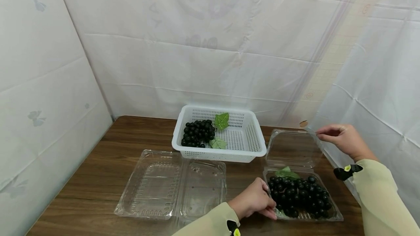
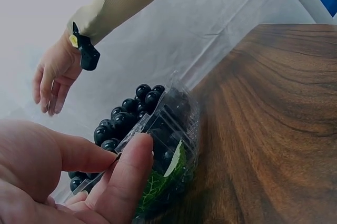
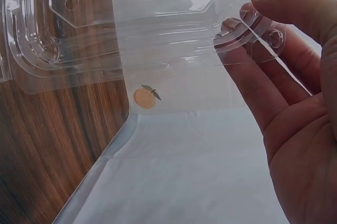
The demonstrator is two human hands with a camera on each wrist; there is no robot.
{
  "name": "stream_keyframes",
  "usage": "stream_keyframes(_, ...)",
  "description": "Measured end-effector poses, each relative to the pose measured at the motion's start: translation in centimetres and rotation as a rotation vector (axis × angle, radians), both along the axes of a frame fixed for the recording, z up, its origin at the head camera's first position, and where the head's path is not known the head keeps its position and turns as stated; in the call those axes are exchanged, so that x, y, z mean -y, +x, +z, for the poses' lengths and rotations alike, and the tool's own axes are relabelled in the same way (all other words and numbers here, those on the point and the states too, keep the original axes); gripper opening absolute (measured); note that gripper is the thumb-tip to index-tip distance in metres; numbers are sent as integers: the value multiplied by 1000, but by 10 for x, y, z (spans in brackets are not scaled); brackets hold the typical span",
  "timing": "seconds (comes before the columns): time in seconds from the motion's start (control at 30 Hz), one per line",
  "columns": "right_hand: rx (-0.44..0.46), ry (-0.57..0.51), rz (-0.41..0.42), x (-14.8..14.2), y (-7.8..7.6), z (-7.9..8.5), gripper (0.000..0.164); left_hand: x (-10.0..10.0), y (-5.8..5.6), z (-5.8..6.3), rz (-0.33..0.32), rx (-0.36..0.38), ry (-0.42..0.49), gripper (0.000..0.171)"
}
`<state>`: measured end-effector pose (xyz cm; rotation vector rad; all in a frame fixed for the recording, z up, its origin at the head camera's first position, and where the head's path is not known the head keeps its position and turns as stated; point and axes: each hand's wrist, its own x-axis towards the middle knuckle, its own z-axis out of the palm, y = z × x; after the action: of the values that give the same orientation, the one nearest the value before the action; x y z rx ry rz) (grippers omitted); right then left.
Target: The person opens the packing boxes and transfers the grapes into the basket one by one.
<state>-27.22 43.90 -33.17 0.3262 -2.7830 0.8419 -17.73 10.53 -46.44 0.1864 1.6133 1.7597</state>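
Dark grapes [image 1: 300,196] with a green leaf [image 1: 287,173] fill the base of a clear plastic clamshell box [image 1: 334,216] at the right of the table. My left hand [image 1: 254,200] pinches the near left rim of that base between thumb and finger, as the left wrist view also shows. Up at the far right corner of the raised lid [image 1: 292,148], my right hand [image 1: 342,141] holds the edge, thumb on one face and fingers on the other in the right wrist view. The lid stands tilted back from its hinge.
A white perforated basket [image 1: 218,153] at the back holds another bunch of dark grapes [image 1: 198,133] and leaves. To the left lies a second clear clamshell [image 1: 170,185], opened flat with nothing in it. White sheeting [image 1: 210,46] closes off the table's back and sides.
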Motion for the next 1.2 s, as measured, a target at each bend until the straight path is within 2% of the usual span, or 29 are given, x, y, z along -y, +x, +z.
stream_keyframes(0.4, 36, -7, -57, -3, -10, -5, 33, -5, -11, 3, 40, 7, -21, 37)
stream_keyframes(0.67, 36, -25, -79, -5, -19, -5, 31, -12, -20, 3, 67, 28, -14, 39)
stream_keyframes(0.93, 11, 1, -92, -6, -24, -8, 30, -15, -25, 1, 78, 33, 9, 38)
stream_keyframes(1.2, 11, -53, -120, -9, -25, -12, 34, -16, -29, 4, 105, 9, -20, 37)
